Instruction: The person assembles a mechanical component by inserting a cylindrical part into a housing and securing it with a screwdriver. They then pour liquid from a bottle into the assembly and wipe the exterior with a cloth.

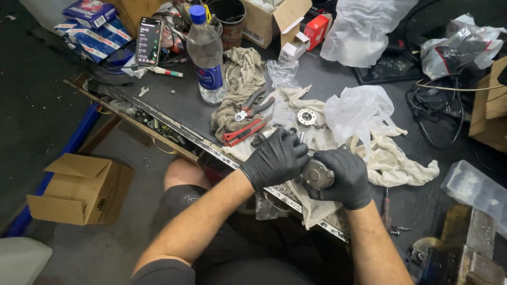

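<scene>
Metal part [317, 174] gripped by both gloved hands at bench edge [222, 153].

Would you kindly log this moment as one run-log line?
left hand: on metal part | right hand: grips metal part | under: white rag | near: red pliers, bottle

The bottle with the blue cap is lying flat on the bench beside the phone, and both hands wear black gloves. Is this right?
Not quite. The head view shows the bottle standing upright, not lying flat. It is beside the phone, and the left hand and right hand wear black gloves.
</scene>
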